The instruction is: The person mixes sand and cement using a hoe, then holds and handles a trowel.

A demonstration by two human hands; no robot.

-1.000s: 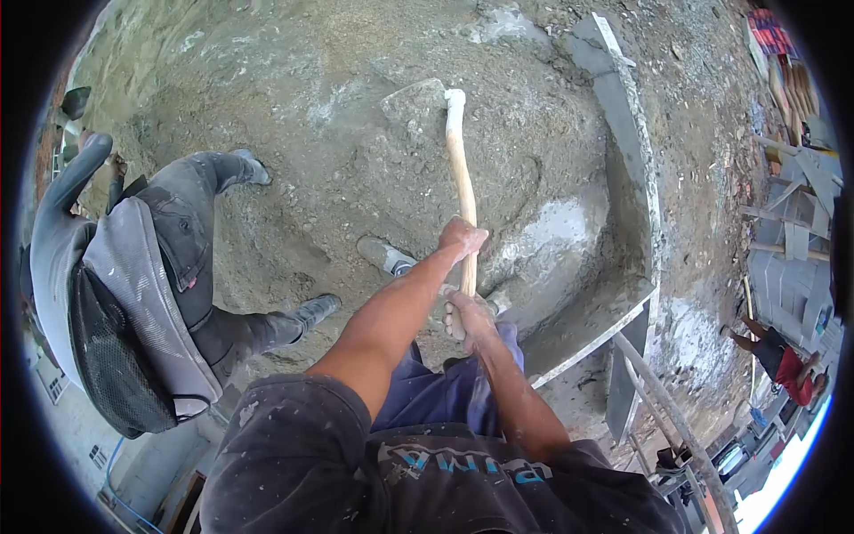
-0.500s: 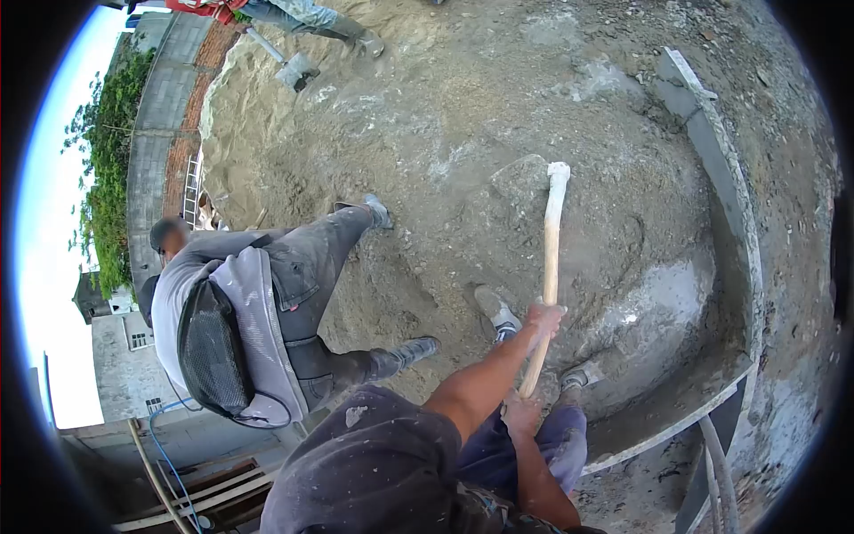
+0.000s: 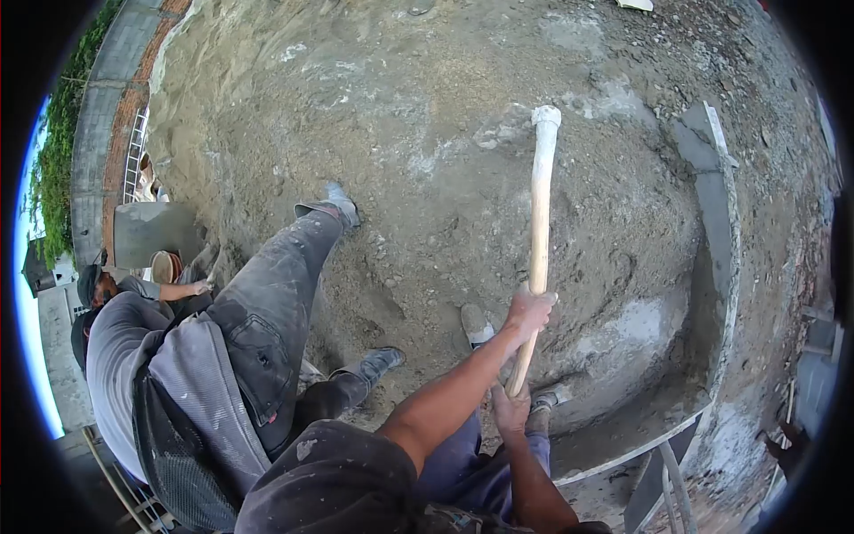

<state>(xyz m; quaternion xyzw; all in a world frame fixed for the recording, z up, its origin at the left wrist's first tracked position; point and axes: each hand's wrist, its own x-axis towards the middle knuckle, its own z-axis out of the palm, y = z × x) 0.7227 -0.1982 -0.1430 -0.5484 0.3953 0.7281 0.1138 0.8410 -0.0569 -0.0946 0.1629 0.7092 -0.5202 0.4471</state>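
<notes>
A hoe-like tool with a pale wooden handle (image 3: 539, 214) and a whitened far end extends over rough grey-brown ground (image 3: 445, 231). Farther up the handle, my left hand (image 3: 531, 311) is wrapped around the wood. My right hand (image 3: 510, 411) grips the lower end, near my legs. At the far end, the blade blends with the grey material and its edges are hard to make out. My boots show on both sides of the lower handle, partly hidden by my arms.
A co-worker (image 3: 258, 329) in grey clothes bends close on my left, with another person (image 3: 169, 289) beyond. A mortar-smeared low board edging (image 3: 722, 231) curves around the right side. A ladder (image 3: 135, 156) stands by the brick wall at far left.
Since the first frame the view has swung left. The tool's far end has risen somewhat from the ground, both hands still around the handle. The co-worker's legs appear nearer, and another person shows behind.
</notes>
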